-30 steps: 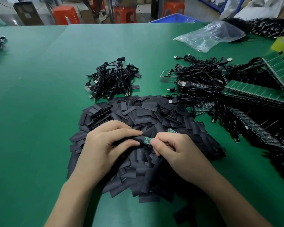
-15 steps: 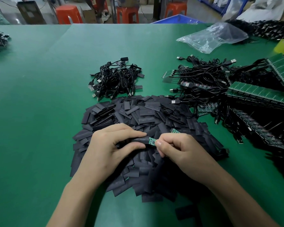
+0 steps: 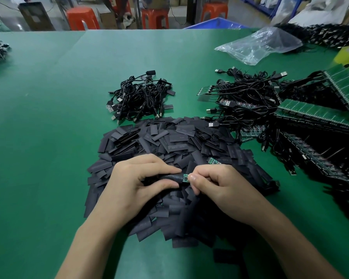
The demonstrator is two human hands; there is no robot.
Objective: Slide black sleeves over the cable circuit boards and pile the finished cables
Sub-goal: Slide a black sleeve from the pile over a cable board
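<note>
Board (image 3: 185,177) sits pinched between left hand (image 3: 138,185) and right hand (image 3: 220,188).

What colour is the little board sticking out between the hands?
Green: the circuit board shows best in the head view.

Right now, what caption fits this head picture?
Left hand holds black tube sleeve partly over small green circuit board pinched by right hand.

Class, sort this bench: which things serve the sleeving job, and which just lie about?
Job: left hand, right hand, black sleeve, circuit board, sleeve heap, finished cables pile, unsleeved cables.
Lying about: plastic bag, orange stools, blue crate.
</note>
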